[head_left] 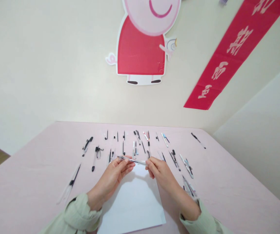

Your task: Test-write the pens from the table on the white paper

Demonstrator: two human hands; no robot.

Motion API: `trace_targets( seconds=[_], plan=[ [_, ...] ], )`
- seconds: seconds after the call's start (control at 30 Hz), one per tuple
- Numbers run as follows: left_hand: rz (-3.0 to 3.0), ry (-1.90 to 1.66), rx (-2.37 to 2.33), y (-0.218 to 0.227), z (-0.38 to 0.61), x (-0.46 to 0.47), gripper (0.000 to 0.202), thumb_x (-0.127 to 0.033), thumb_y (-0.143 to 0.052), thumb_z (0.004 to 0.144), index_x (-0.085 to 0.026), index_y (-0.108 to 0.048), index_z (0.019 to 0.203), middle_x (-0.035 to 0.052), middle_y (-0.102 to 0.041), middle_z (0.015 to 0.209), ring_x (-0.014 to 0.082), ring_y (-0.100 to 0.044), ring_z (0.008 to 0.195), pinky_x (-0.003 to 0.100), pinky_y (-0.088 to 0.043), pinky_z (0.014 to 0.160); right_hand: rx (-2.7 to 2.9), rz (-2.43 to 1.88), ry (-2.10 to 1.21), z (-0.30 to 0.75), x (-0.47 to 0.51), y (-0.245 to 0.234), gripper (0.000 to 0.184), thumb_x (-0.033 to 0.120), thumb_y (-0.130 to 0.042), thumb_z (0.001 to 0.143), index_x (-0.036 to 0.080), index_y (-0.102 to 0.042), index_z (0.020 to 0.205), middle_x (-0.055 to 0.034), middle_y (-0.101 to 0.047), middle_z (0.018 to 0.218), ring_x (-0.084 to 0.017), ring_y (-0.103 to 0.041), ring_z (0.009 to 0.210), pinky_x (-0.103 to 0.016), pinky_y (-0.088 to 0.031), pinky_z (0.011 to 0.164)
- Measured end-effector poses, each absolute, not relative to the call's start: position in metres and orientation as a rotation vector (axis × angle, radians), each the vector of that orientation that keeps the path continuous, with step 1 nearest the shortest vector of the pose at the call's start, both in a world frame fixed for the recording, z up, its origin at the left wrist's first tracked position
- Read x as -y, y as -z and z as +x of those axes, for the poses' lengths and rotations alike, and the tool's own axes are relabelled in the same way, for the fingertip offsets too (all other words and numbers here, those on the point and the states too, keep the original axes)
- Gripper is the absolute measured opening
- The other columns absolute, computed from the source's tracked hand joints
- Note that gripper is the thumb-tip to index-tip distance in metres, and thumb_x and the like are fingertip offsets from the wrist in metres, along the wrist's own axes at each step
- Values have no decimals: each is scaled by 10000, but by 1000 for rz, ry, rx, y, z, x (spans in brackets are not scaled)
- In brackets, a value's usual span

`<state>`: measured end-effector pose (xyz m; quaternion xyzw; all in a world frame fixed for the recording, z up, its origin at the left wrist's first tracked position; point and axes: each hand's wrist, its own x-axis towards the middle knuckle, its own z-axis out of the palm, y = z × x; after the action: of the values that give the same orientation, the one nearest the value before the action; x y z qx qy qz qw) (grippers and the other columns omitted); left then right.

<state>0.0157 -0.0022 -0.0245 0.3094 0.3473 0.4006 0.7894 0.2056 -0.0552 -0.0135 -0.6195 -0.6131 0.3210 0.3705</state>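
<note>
Between both hands I hold a slim clear pen (136,161) with a dark core, lying almost level above the far end of a white paper sheet (132,201). My left hand (117,172) pinches its left part between thumb and fingers. At the other end, the fingers of my right hand (160,170) close round the pen, hiding its right tip. Just beyond my hands lie several taken-apart pens, refills and caps, among them a black refill (143,147).
A clear pen with a black refill (74,178) lies at left, and a black-capped pen (93,159) farther in. More pen parts (189,187) rest right of the paper. One pen (198,140) lies far right. The pink tabletop (228,195) meets a wall with a pig cutout (141,48).
</note>
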Motion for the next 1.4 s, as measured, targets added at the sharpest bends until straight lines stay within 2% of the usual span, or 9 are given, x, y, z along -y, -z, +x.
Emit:
trace_targets(
  seconds=[0.07,0.2,0.37,0.53,0.67,0.83,1.03,1.2,1.4],
  plan=[
    [666,-863,-747,25,16,2,197,-281,-764,763,-167,-706,912,46,-732,929,147,-680,873,255,-524,858,1569,-1598,-821,206,55,14,377,399,-375,969,198,-543,698,37,-501,537,-122,-497,516,-240,-362,557],
    [667,-883,-753,25,15,1,195,-288,-759,768,-168,-704,912,46,-729,932,152,-677,893,257,-525,860,1607,-1555,-762,205,56,8,229,386,-551,883,206,-510,747,32,-539,660,-125,-507,609,-227,-358,575],
    [681,-862,-741,25,14,2,184,-289,-748,781,-167,-707,911,47,-729,934,141,-675,877,245,-528,851,1625,-1608,-883,205,56,9,398,375,-349,978,200,-520,665,52,-454,501,-114,-453,495,-234,-334,555],
    [684,-871,-755,26,15,1,191,-293,-747,782,-164,-707,918,56,-730,942,149,-677,886,246,-530,844,1665,-1581,-753,205,55,12,234,340,-510,908,203,-502,718,42,-514,630,-121,-488,593,-228,-337,574],
    [676,-861,-757,25,15,2,190,-292,-757,771,-164,-706,902,56,-733,929,150,-679,876,253,-528,848,1668,-1604,-864,205,55,11,343,343,-397,964,199,-541,688,48,-481,529,-118,-471,519,-228,-337,554],
    [672,-861,-757,24,15,2,179,-294,-756,771,-166,-714,888,45,-729,917,149,-676,879,248,-528,845,1687,-1578,-764,205,56,10,259,320,-491,918,200,-515,689,42,-498,596,-119,-477,572,-224,-319,558],
    [712,-862,-737,21,15,3,209,-309,-773,752,-162,-724,892,44,-712,919,150,-668,882,243,-533,841,1574,-1559,-925,204,55,16,404,384,-366,974,201,-515,646,63,-405,474,-109,-414,455,-226,-313,514],
    [720,-865,-746,20,15,3,214,-322,-770,754,-169,-720,895,40,-710,910,151,-669,876,247,-534,844,1613,-1565,-894,204,56,13,328,380,-431,952,200,-544,702,52,-467,530,-116,-470,516,-224,-339,546],
    [749,-865,-723,24,14,1,235,-352,-757,766,-174,-706,910,40,-704,922,158,-661,907,267,-513,875,1560,-1527,-968,204,54,16,426,461,-384,961,201,-509,647,63,-408,471,-107,-424,453,-221,-330,509]
  ],
)
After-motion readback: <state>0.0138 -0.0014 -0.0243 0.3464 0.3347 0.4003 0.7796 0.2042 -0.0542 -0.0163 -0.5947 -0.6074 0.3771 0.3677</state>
